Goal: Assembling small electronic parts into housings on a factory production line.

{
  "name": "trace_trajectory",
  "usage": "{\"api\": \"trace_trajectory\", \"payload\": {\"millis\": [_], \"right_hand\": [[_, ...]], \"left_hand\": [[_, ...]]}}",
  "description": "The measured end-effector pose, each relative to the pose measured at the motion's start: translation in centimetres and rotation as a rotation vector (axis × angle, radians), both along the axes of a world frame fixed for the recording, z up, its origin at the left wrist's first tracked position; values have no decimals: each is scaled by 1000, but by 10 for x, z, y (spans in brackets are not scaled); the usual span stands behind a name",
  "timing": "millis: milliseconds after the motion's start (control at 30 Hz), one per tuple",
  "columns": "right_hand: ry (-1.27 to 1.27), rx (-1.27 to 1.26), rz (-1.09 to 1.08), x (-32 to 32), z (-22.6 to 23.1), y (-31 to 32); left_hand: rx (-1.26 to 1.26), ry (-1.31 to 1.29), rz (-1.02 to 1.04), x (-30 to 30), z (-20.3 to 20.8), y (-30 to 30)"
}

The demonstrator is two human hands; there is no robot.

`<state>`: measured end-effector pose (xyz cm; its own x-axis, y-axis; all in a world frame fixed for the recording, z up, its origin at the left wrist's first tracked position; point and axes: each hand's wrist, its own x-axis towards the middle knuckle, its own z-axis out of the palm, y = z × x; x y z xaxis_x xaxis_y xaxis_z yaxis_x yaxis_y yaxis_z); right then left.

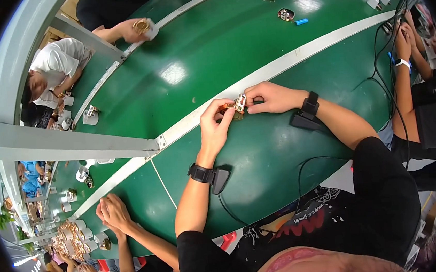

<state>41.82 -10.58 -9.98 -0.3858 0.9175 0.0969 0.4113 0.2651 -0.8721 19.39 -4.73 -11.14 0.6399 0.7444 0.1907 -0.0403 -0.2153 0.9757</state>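
Note:
Between my hands, over the green work surface, is a small assembly (240, 103) with a pale metallic upper face and copper-orange parts beneath. My left hand (214, 126) grips it from the left, thumb in front and fingers curled behind. From the other side my right hand (272, 97) comes in with thumb and forefinger pinched together at the assembly's right edge. Whatever those right fingertips hold is too small to make out.
A pale rail (294, 57) divides my bench from a green belt (210, 48) carrying open round units and blue cylinders (301, 22). A grey post (73, 137) stands left. Black wrist devices (216, 177) trail cables. Co-workers sit on both sides and opposite; one holds a white-and-gold piece (149, 29).

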Motion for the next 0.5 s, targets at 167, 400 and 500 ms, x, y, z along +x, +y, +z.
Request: {"api": "trace_trajectory", "payload": {"millis": [167, 400, 500], "right_hand": [[271, -338, -142, -4, 9, -6], [52, -203, -86, -6, 20, -4], [-108, 93, -26, -1, 24, -3]], "left_hand": [[-19, -17, 73, 3, -2, -2], [31, 14, 65, -2, -3, 0], [11, 52, 47, -4, -8, 4]]}}
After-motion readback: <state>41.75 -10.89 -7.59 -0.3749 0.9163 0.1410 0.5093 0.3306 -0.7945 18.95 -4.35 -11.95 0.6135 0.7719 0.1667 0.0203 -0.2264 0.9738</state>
